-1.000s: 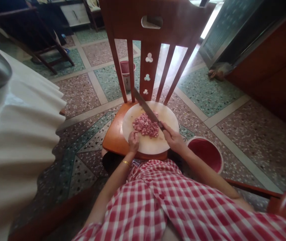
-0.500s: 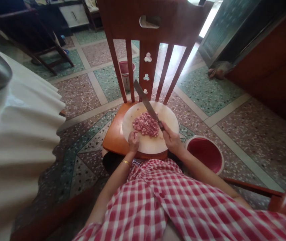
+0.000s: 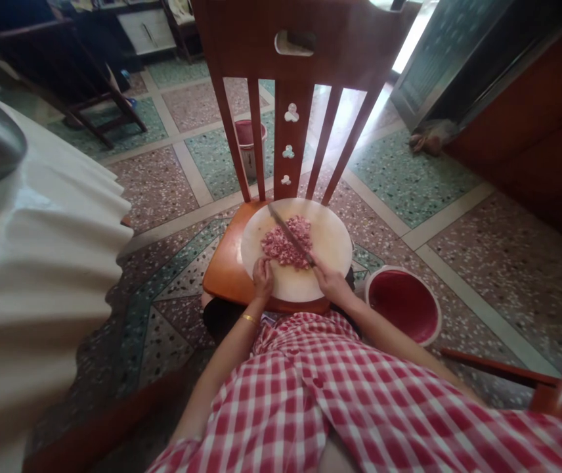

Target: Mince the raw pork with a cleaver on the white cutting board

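My right hand [image 3: 331, 281] is closed round the handle of a kitchen knife [image 3: 289, 234]. The blade points away and to the left, low across a pile of minced meat [image 3: 276, 247]. Under the meat is a round, pale chopping board [image 3: 333, 230]. My left hand [image 3: 262, 278] rests at the board's near left edge, beside the meat. Its fingers are curled together, and whether they hold anything is hidden.
The board sits on a wooden chair [image 3: 226, 256] with a tall slatted back. A red-lined bucket [image 3: 403, 305] stands on the floor at right, another bin [image 3: 246, 141] behind the chair. A cloth-covered table [image 3: 54, 263] borders the left.
The knife has come down from above the board onto the meat, its tip dropping. My right hand has shifted slightly left and nearer; my left hand has stayed in place.
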A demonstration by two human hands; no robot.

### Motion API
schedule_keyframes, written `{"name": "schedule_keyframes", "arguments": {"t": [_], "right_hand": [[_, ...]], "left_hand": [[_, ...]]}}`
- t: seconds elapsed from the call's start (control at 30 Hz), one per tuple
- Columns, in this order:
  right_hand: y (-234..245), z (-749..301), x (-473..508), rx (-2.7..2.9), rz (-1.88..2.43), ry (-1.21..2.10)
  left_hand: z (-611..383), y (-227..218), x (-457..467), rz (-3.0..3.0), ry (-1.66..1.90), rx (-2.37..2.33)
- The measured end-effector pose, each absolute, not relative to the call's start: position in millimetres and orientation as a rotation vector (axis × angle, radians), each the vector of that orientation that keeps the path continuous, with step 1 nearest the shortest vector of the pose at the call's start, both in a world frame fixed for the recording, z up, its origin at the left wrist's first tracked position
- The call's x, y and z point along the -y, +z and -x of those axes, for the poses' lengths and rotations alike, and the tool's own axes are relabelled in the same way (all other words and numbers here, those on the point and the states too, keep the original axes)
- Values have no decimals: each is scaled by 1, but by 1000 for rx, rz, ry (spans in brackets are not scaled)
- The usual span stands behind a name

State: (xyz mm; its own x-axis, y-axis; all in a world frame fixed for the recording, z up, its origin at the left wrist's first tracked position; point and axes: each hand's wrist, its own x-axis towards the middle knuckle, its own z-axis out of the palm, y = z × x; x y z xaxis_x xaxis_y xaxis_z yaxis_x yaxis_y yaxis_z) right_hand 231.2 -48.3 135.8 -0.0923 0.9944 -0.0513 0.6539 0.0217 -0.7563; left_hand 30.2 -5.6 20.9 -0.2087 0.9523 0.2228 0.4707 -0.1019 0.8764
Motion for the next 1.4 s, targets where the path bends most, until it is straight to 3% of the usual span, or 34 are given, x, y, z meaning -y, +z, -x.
{"name": "schedule_keyframes", "arguments": {"t": [0.1,0.27,0.53,0.67,0.77,0.93,1.13,1.4], "right_hand": [[130,-233,50,1792,1754,1006],[164,-229,48,1728,1505,842],[130,-233,47,1805,1699,1028],[161,-237,48,1734,1547,872],[153,-237,45,1709,1542,773],[105,-244,38,1659,1713,1032],[112,-268,43,1219,1507,1452],[104,-311,56,827,1575,1489]], "left_hand": [[-30,23,6,-1555,1259,-1683],[-30,21,6,-1563,1259,-1664],[-30,21,6,-1549,1263,-1672],[-30,21,6,-1554,1270,-1668],[-30,23,6,-1541,1272,-1679],[-30,24,7,-1529,1252,-1694],[-23,23,-3,-1496,1267,-1683],[-22,51,-131,-1964,1017,-1647]]}}
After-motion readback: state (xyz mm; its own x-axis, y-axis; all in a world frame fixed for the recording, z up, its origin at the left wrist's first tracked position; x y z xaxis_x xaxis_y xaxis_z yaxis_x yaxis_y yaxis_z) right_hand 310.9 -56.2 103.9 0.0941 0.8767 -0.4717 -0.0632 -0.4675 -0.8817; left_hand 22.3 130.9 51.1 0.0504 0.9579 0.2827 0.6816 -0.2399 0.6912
